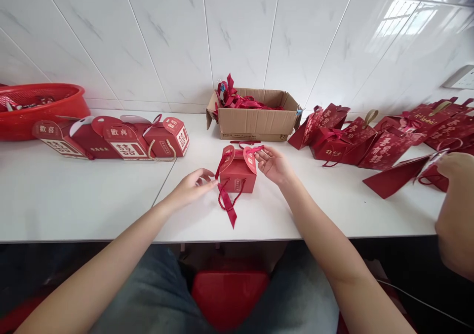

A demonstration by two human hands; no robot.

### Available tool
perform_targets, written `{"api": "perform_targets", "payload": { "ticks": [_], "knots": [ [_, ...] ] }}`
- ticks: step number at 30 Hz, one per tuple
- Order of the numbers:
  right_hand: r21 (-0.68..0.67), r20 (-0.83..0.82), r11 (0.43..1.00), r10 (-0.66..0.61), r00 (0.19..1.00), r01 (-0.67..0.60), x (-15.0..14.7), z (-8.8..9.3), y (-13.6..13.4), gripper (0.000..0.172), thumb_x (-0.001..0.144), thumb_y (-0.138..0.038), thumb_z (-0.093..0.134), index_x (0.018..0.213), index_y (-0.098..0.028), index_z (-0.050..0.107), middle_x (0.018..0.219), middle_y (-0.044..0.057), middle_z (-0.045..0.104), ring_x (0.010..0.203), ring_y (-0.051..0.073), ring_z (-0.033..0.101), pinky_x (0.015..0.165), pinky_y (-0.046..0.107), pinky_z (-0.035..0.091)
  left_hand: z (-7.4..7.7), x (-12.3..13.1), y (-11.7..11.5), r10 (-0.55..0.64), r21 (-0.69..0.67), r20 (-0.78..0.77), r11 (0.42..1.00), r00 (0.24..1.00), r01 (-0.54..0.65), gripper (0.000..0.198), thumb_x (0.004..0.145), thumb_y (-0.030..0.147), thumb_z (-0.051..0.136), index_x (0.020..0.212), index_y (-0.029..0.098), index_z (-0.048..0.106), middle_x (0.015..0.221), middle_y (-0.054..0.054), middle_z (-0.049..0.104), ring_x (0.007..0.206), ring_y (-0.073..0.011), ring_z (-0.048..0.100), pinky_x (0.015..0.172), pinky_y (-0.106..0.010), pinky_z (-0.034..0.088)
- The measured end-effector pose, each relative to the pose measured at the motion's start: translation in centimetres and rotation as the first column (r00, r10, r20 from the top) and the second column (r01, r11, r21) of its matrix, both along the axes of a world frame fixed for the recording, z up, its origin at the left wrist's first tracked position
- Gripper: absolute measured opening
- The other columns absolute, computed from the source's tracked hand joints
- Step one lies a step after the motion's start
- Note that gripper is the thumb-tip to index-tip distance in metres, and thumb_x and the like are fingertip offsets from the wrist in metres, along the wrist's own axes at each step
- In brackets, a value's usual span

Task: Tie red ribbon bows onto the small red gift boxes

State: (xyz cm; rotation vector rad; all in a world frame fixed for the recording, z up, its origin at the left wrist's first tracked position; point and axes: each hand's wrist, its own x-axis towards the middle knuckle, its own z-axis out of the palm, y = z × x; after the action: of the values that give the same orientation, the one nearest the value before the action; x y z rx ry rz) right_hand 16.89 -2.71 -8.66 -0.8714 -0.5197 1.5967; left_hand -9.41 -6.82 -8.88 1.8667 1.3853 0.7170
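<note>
A small red gift box (237, 182) with rounded flaps and a twisted red rope handle (222, 201) stands upright on the white table in front of me. A dark red ribbon (228, 210) crosses its top, and one tail hangs down the front left onto the table. My left hand (192, 187) is beside the box's left edge, thumb and forefinger pinched on the ribbon there. At the upper right of the box, my right hand (274, 165) has its fingertips closed on the ribbon's other end. Its remaining fingers are loosely curled.
Behind the box, a cardboard carton (257, 123) holds red ribbons. Finished-looking red boxes (126, 144) line the left, beside a red plastic basket (44, 109). Several red gift bags (385, 149) crowd the right, where another person's hand (457, 173) holds one bag (398, 177).
</note>
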Motion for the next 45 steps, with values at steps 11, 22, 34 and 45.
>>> {"api": "perform_targets", "payload": {
  "ticks": [11,22,34,45],
  "knots": [
    [-0.083,-0.202,0.990,-0.126,0.971,0.111,0.0,0.7,-0.2,0.011,0.082,-0.011,0.056,0.074,-0.019,0.059,0.074,0.000,0.067,0.071,0.009,0.067,0.058,0.017,0.056,1.0,-0.7,0.3,0.108,-0.142,0.214,0.987,0.971,-0.078,0.024,0.074,0.043,0.060,0.081,0.020,0.061,0.093,-0.006,0.070,0.094,-0.0243,0.064,0.082,-0.035,0.046],
    [-0.165,-0.166,0.973,-0.190,0.968,0.163,-0.3,-0.5,0.2,0.024,0.075,0.005,0.052,0.075,-0.019,0.051,0.080,0.004,0.062,0.067,0.009,0.065,0.053,0.014,0.057,-0.1,1.1,0.4,-0.083,-0.027,0.024,0.996,0.996,0.084,0.035,0.070,0.050,0.071,0.083,0.017,0.073,0.090,-0.009,0.072,0.087,-0.0266,0.064,0.081,-0.038,0.049],
    [-0.102,-0.357,0.987,-0.155,0.921,0.127,0.7,1.6,-0.8,0.011,0.089,-0.012,0.051,0.087,-0.018,0.060,0.089,0.003,0.069,0.083,0.009,0.070,0.076,0.019,0.062,5.1,-2.2,1.0,0.060,-0.180,0.404,0.983,0.913,0.015,0.026,0.072,0.036,0.073,0.082,0.017,0.058,0.067,-0.001,0.066,0.064,-0.0196,0.064,0.071,-0.037,0.050],
    [0.095,-0.085,0.927,-0.356,0.931,0.363,2.1,3.4,-0.2,0.010,0.082,-0.011,0.058,0.079,-0.020,0.059,0.076,-0.001,0.062,0.070,0.009,0.066,0.080,0.024,0.061,11.8,-4.7,2.2,0.083,-0.045,0.509,0.997,0.857,-0.070,0.026,0.063,0.030,0.083,0.080,0.016,0.070,0.071,-0.002,0.065,0.066,-0.0160,0.056,0.072,-0.038,0.049]
  ]
}}
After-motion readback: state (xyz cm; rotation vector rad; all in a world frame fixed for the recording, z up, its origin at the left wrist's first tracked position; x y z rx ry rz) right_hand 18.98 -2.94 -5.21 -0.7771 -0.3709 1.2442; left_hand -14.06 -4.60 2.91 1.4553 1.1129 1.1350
